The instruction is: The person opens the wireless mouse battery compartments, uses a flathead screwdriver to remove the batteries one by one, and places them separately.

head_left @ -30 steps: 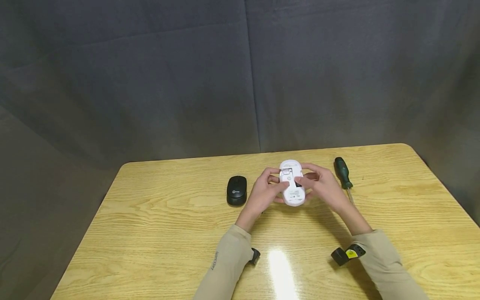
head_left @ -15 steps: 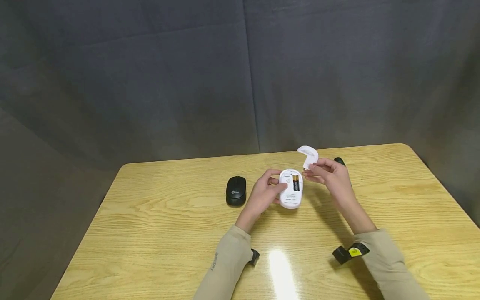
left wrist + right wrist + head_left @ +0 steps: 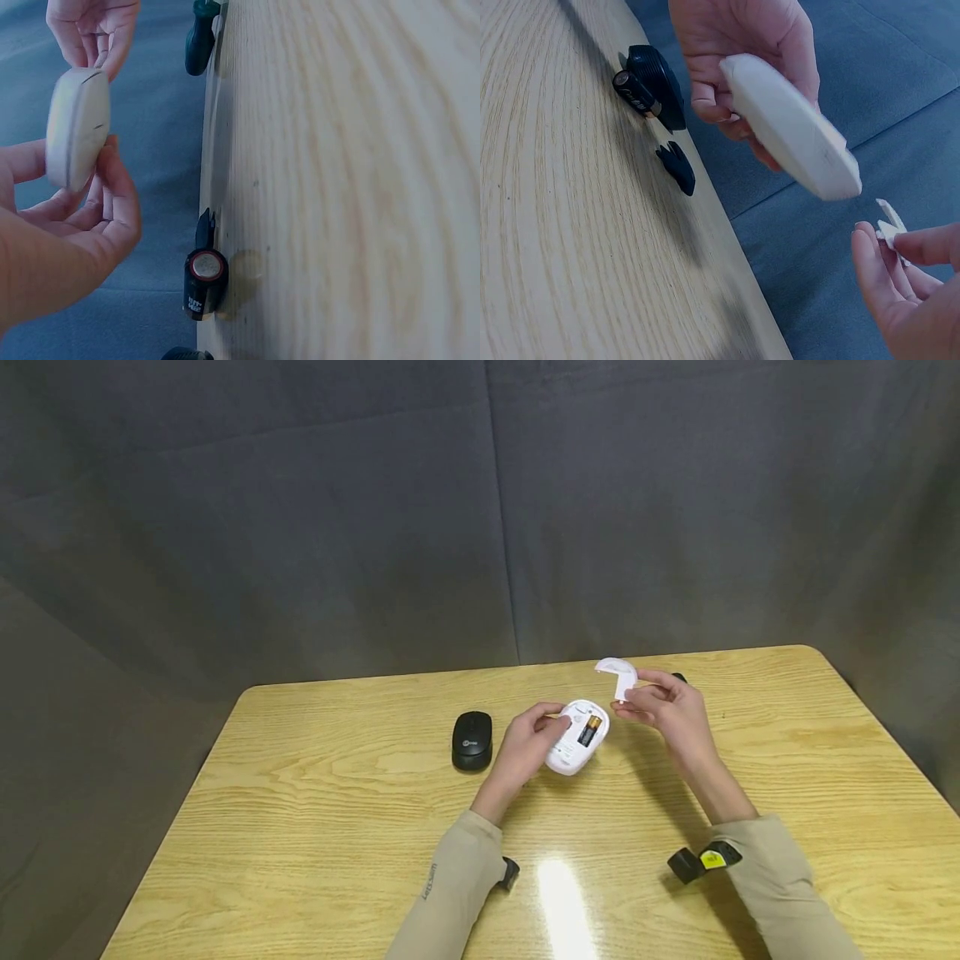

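My left hand (image 3: 521, 747) grips a white computer mouse (image 3: 567, 758) above the table, underside up and tilted. A battery (image 3: 588, 732) lies in its uncovered compartment. To the right, my right hand (image 3: 678, 714) pinches the mouse's white battery cover (image 3: 625, 682) between thumb and fingers, apart from the mouse. The right wrist view shows the white mouse (image 3: 791, 135) from its side, with the thin cover (image 3: 891, 232) in my fingertips. In the left wrist view the mouse (image 3: 79, 127) sits between thumb and fingers.
A black mouse (image 3: 472, 741) rests on the wooden table (image 3: 337, 827), left of my hands. Near it the right wrist view shows a loose battery (image 3: 634, 91) and a small black plastic piece (image 3: 677, 168). A green-handled screwdriver (image 3: 200, 37) lies behind my right hand. Dark curtain (image 3: 360, 527) hangs beyond.
The cover has come off the white mouse in my right hand, exposing the battery. The left hand has since tilted the mouse, and the right hand has shifted slightly right.
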Action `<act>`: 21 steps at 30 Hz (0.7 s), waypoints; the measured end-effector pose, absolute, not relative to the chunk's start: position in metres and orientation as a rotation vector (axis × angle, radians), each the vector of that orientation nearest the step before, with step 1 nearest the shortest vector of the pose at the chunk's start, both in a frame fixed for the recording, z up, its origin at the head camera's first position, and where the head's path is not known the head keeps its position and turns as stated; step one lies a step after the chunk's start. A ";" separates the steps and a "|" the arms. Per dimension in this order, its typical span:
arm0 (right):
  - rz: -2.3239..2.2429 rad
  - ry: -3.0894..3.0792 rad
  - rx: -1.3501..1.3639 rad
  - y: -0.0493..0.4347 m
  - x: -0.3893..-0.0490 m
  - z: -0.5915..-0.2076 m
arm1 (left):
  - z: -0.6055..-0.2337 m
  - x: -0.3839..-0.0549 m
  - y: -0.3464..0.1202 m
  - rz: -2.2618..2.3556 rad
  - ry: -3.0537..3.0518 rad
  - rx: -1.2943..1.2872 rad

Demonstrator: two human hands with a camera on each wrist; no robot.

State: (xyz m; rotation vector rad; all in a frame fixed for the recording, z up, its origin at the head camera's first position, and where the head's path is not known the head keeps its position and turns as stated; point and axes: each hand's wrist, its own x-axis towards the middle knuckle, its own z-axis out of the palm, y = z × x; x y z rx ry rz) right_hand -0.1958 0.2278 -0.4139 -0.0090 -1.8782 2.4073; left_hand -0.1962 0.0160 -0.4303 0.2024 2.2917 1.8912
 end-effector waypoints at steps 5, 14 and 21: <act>2.476 -1.790 -0.023 0.230 -0.197 -0.415 | -0.430 -0.197 0.017 1.875 2.324 0.180; 2.532 -1.796 -0.127 0.237 -0.196 -0.413 | -0.430 -0.196 0.016 1.892 2.306 0.183; 2.524 -1.789 -0.149 0.239 -0.198 -0.415 | -0.432 -0.197 0.015 1.923 2.266 0.189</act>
